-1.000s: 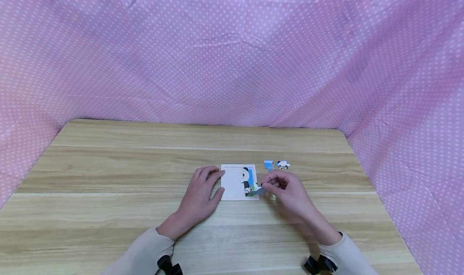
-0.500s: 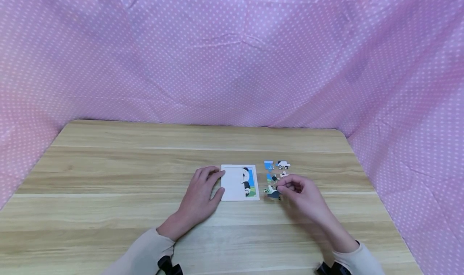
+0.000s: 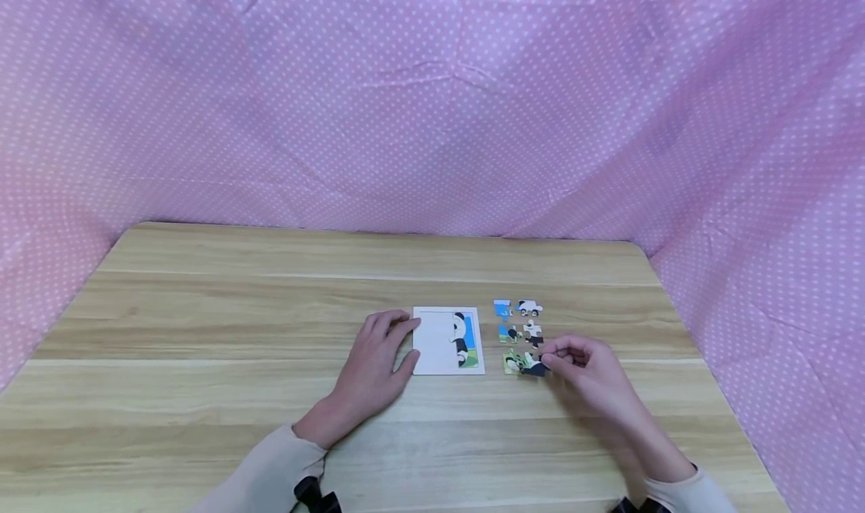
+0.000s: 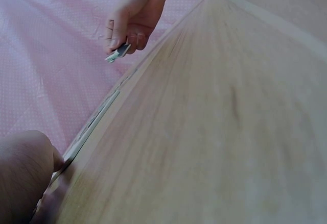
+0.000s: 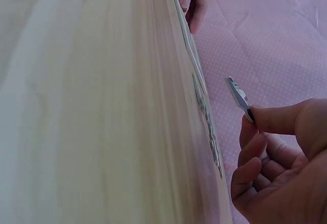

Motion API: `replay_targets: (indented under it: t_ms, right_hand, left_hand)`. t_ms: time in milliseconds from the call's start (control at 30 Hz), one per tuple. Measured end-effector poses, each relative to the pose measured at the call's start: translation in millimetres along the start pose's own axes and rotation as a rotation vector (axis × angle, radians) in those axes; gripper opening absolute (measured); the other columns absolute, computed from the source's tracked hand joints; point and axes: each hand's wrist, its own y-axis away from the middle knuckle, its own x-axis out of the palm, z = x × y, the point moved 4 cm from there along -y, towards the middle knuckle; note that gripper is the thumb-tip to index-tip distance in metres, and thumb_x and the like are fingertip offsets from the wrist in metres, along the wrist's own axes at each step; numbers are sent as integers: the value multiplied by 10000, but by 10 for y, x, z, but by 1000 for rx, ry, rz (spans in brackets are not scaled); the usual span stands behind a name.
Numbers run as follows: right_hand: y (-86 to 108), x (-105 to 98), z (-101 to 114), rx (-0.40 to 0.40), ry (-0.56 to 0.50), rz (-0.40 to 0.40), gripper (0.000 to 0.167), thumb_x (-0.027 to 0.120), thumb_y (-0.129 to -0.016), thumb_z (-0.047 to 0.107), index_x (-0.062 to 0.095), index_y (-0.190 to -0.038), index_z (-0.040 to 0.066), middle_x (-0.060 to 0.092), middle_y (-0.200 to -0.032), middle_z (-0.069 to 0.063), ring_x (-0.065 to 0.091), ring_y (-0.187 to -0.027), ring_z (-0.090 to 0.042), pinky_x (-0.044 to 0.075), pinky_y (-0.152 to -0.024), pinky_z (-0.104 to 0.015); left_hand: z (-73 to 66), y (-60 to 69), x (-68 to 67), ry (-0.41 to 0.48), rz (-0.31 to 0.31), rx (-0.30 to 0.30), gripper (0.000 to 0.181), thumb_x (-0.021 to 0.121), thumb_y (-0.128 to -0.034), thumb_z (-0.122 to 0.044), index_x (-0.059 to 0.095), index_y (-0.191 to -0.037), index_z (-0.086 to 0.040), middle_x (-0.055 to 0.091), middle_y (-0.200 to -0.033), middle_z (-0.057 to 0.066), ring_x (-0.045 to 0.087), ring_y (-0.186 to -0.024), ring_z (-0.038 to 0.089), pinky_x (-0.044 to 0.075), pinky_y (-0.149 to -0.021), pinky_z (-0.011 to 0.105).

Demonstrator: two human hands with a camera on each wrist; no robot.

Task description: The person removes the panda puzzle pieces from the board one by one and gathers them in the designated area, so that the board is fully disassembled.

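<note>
My left hand [image 3: 375,355] rests beside the white puzzle frame [image 3: 431,345], its thumb and fingertips touching the frame's left edge. Along the right side of the frame sits a joined strip of panda puzzle [image 3: 464,340]; the rest of the tray is plain white. To the right of the frame, my right hand [image 3: 591,374] pinches a puzzle piece [image 5: 238,95] between thumb and forefinger. The right wrist view shows it raised above the tabletop. In the head view it overlaps a green-and-white piece [image 3: 510,363] lying on the table.
Loose puzzle pieces lie in rows right of the frame: a blue one [image 3: 502,308], a white-and-black one [image 3: 529,308], a blue-and-green one [image 3: 510,333] and a white-and-black one [image 3: 533,333]. The wooden table [image 3: 236,310] meets a pink dotted cloth [image 3: 432,122] behind.
My right hand has carried the pinched puzzle piece rightward, from over the frame's lower right corner to over the loose pieces. My left hand has stayed at the frame.
</note>
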Motion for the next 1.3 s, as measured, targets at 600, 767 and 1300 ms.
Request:
replay_targets:
  t_ms: [600, 767, 1300]
  right_hand:
    - [-56, -103, -181, 32, 109, 22, 126, 803, -997, 59, 800, -1098, -16, 788, -971, -49, 605, -774, -79, 495, -689, -240]
    - [-64, -96, -173, 26, 138, 10, 114, 809, -994, 64, 802, -1087, -3, 774, -945, -34, 588, -759, -80, 485, -678, -242]
    - [-54, -34, -147, -98, 259, -65, 74, 827, -966, 19, 801, -997, 81, 684, -833, 5, 559, -727, -93, 483, -652, -235]
  left_hand:
    - [-13, 6, -8, 1, 14, -10, 492, 762, -1033, -201, 682, -1492, -41, 594, -1501, 143, 486, -1404, 370, 446, -1173, 575]
    - [-4, 11, -9, -1, 12, -11, 493, 763, -1032, -202, 682, -1492, -43, 593, -1502, 141, 486, -1405, 369, 449, -1172, 576]
    - [-7, 8, -18, 17, 1, 10, 484, 754, -1032, -182, 681, -1484, -27, 597, -1495, 150, 494, -1391, 375, 449, -1163, 575]
